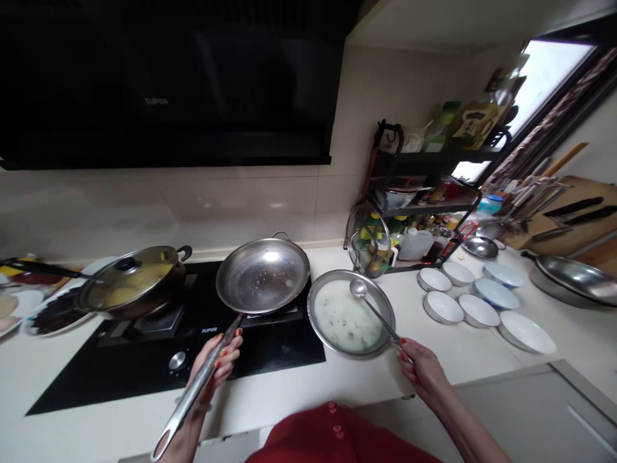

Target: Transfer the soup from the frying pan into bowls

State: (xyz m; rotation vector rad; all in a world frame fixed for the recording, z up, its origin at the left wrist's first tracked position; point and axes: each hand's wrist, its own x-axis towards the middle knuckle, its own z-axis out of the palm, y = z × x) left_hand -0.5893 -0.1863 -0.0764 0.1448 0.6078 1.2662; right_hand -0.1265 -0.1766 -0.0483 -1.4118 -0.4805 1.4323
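Note:
My left hand [216,363] is closed around the long metal handle of a frying pan [263,275], which sits over the right side of the stove. The pan's inside is bare but for small droplets or specks. In my right hand [420,366] is a ladle [378,312], gripped by its handle. Its small round bowl is just over the far part of a steel basin [389,308]. Pale white batter-like liquid [346,318] with green bits fills much of that basin, which stands on the counter right of the stove.
A lidded pot [130,280] stands on the left burner of the black stove [207,350]. A glass lid [369,239] leans against the spice rack [429,209]. Several white bowls [443,307] and another pan [573,283] are at right. A range hood [168,83] hangs above.

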